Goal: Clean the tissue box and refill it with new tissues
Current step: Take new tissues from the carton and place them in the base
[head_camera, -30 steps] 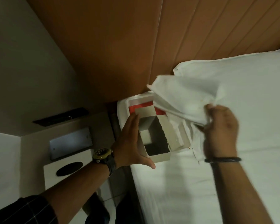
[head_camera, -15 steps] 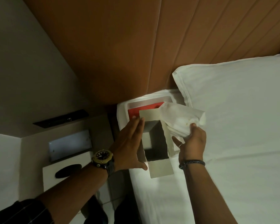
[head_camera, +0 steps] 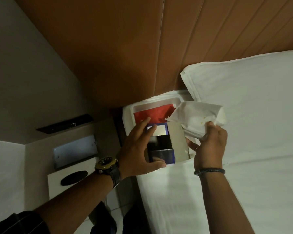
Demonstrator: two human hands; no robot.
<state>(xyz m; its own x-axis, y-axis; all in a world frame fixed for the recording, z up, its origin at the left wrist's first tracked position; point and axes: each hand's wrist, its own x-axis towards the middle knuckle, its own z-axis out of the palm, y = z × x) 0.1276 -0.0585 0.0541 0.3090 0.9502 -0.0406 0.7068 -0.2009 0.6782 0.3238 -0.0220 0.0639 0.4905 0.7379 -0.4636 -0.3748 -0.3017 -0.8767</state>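
Fingers (head_camera: 210,125) around tissues (head_camera: 198,119) beside open, dark-hollowed tissue box (head_camera: 177,142).

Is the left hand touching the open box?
Touching. The head view shows the left hand spread against the box, thumb lying across its near flap and fingers reaching over its far flap.

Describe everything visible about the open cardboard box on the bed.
The cardboard box sits on the white bed near its left edge, its top open and the inside dark. Its flaps are folded outward: pale grey on the inner faces, blue on the printed ones. The left hand steadies it, fingers along the left side and thumb at the near flap. The right hand, gripping a wad of white tissues, is at the right flap. A white tray with a red sheet lies just behind.
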